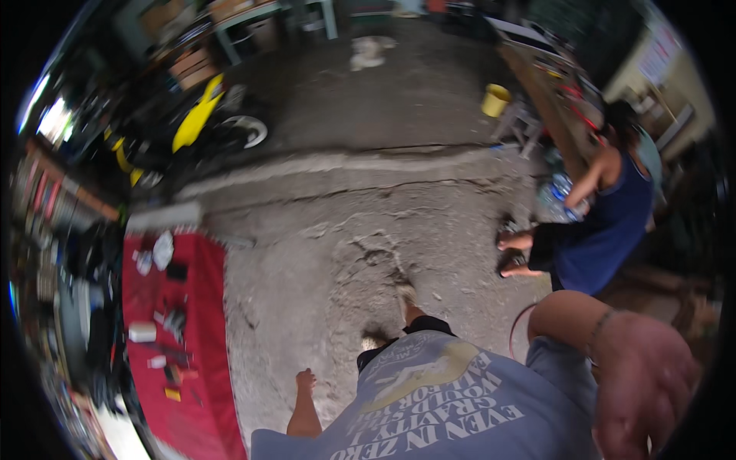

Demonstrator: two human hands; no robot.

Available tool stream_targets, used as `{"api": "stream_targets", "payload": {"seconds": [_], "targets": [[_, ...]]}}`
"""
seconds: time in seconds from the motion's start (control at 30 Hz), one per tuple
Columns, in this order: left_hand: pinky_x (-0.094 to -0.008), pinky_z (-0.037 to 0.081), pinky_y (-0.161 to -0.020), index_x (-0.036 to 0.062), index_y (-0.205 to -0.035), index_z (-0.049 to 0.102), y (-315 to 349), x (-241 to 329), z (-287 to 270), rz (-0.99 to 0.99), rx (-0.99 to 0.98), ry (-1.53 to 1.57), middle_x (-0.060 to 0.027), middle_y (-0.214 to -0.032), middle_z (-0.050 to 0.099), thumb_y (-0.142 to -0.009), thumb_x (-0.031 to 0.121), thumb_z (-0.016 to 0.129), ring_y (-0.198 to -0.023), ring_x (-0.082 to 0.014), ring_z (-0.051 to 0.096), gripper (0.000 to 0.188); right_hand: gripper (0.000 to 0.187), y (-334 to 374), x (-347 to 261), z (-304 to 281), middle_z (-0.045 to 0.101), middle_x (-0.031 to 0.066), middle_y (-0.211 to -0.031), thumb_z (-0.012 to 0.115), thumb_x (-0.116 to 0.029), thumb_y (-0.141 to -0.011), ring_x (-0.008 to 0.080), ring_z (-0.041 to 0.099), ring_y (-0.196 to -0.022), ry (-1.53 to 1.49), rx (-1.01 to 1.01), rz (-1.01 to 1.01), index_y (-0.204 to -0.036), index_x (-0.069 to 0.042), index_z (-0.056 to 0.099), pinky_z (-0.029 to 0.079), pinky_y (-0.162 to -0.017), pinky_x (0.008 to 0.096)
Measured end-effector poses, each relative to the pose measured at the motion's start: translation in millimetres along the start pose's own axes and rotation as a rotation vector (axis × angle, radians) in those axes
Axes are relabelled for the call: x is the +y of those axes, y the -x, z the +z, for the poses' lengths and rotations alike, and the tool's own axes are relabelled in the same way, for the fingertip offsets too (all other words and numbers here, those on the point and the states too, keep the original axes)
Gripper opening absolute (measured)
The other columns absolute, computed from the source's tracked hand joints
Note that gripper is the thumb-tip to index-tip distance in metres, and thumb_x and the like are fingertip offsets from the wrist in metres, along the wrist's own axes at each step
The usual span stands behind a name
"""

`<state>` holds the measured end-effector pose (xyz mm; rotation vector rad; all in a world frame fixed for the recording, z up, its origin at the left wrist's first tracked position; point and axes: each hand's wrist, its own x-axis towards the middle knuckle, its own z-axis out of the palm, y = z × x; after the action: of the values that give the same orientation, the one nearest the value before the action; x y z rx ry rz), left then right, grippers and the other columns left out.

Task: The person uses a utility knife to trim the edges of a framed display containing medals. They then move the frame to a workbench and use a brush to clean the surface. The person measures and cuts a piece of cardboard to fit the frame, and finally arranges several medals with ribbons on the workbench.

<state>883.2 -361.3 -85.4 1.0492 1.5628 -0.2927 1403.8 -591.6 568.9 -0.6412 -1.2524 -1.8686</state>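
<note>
My left hand point(306, 379) hangs low beside my body over the rough concrete floor point(284, 291). Its fingers look curled in, and nothing shows in them. Close to the camera at the lower right, my right hand point(648, 383) is large and smeared by motion, with a thin band point(600, 328) around the wrist. Whether its fingers are spread or closed cannot be made out. Nearest to my left hand is a table with a red cover point(211, 330). On it lie a white box point(142, 332), crumpled plastic point(163, 250), and several small dark tools and parts.
A person in a blue tank top point(606, 222) bends over clear plastic bottles point(558, 192) at the right. A raised concrete ledge point(345, 165) crosses ahead. Beyond it stand a yellow motorcycle point(198, 115) and a yellow bucket point(496, 100). Cluttered shelves point(46, 192) line the left.
</note>
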Motion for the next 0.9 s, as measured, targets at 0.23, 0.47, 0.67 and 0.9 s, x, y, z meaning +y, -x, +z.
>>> {"api": "stream_targets", "payload": {"seconds": [0.23, 0.47, 0.67, 0.9], "targets": [[-0.0289, 0.047, -0.056, 0.0044, -0.119, 0.061, -83.6, 269.4, 61.6, 0.305, 0.006, 0.132, -0.0090, -0.096, 0.069, -0.096, 0.033, 0.065, -0.077, -0.0184, 0.068, 0.037, 0.012, 128.2, 20.5, 0.3, 0.061, 0.0051, -0.070, 0.066, -0.008, -0.084, 0.0193, 0.056, -0.056, -0.062, -0.953, 0.689, -0.095, -0.010, 0.064, 0.041, -0.054, 0.0371], [-0.0304, 0.050, -0.068, 0.0029, -0.113, 0.064, -85.3, 408.2, 171.3, 0.460, -0.221, -0.092, -0.0080, -0.097, 0.069, -0.098, 0.030, 0.061, -0.083, -0.0198, 0.067, 0.032, 0.009, 303.6, 84.1, 17.6, 0.066, 0.0061, -0.079, 0.070, -0.012, -0.086, 0.0234, 0.063, -0.071, -0.224, -1.228, 1.093, -0.092, -0.009, 0.066, 0.046, -0.067, 0.0360], [-0.0303, 0.049, -0.065, 0.0054, -0.108, 0.063, -117.5, 476.3, 192.4, 0.376, -0.277, -0.386, -0.0058, -0.091, 0.066, -0.099, 0.031, 0.059, -0.079, -0.0178, 0.064, 0.027, 0.008, 392.7, 138.7, 42.1, 0.064, 0.0046, -0.078, 0.069, -0.016, -0.090, 0.0236, 0.063, -0.074, -0.301, -1.335, 1.137, -0.091, -0.009, 0.064, 0.047, -0.070, 0.0365], [-0.0289, 0.046, -0.060, 0.0082, -0.100, 0.062, -156.9, 592.6, 244.7, 0.284, -0.293, -0.457, -0.0031, -0.084, 0.062, -0.099, 0.032, 0.057, -0.075, -0.0152, 0.062, 0.024, 0.009, 469.2, 203.4, 63.1, 0.063, 0.0049, -0.078, 0.066, -0.018, -0.092, 0.0242, 0.062, -0.075, -0.232, -1.372, 1.272, -0.091, -0.010, 0.063, 0.046, -0.070, 0.0370]]}}
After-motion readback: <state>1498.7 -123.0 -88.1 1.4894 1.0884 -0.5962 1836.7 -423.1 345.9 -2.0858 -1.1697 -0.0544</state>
